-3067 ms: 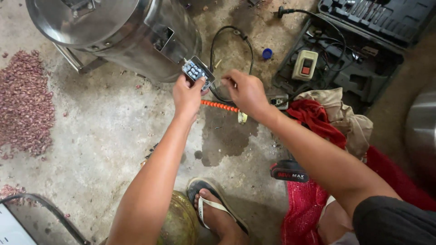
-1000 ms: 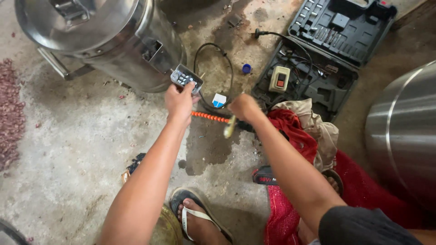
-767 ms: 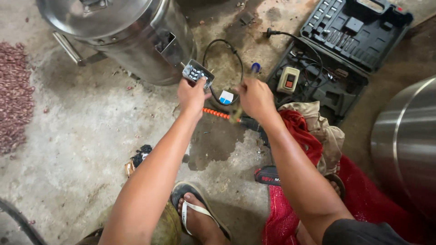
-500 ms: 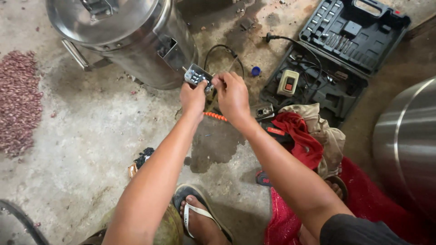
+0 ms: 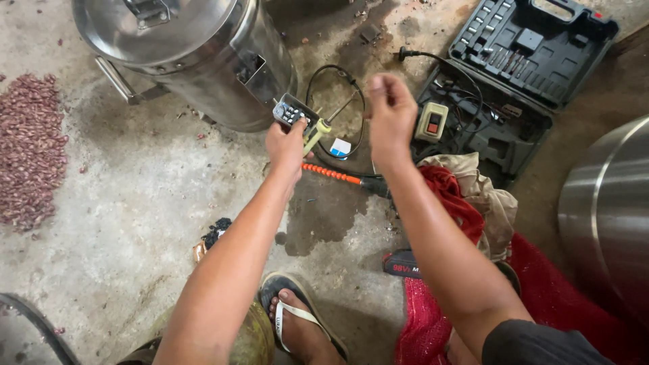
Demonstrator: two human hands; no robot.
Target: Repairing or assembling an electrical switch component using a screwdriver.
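My left hand point(image 5: 286, 145) grips a small grey control box point(image 5: 291, 111) with buttons, close to the side of a big stainless steel drum point(image 5: 182, 54). A screwdriver with a yellow-green handle point(image 5: 315, 134) is pinned against the same hand. My right hand point(image 5: 389, 116) hangs in the air to the right of the box and apart from it. Its fingertips are pinched together, and I see nothing between them. A black cable point(image 5: 336, 84) loops on the floor behind the box.
An orange-shafted screwdriver point(image 5: 331, 174) lies on the concrete below my hands. An open black tool case point(image 5: 534, 54) with a switch box point(image 5: 433, 122) sits at the back right. Red cloth point(image 5: 451, 196), a battery pack point(image 5: 403, 264), a second steel vessel point(image 5: 608, 216) and reddish beans point(image 5: 27, 155) are around.
My right hand has come off the control box and lifted up to the right, fingers pinched. The yellow-green screwdriver now rests in my left hand with the box.
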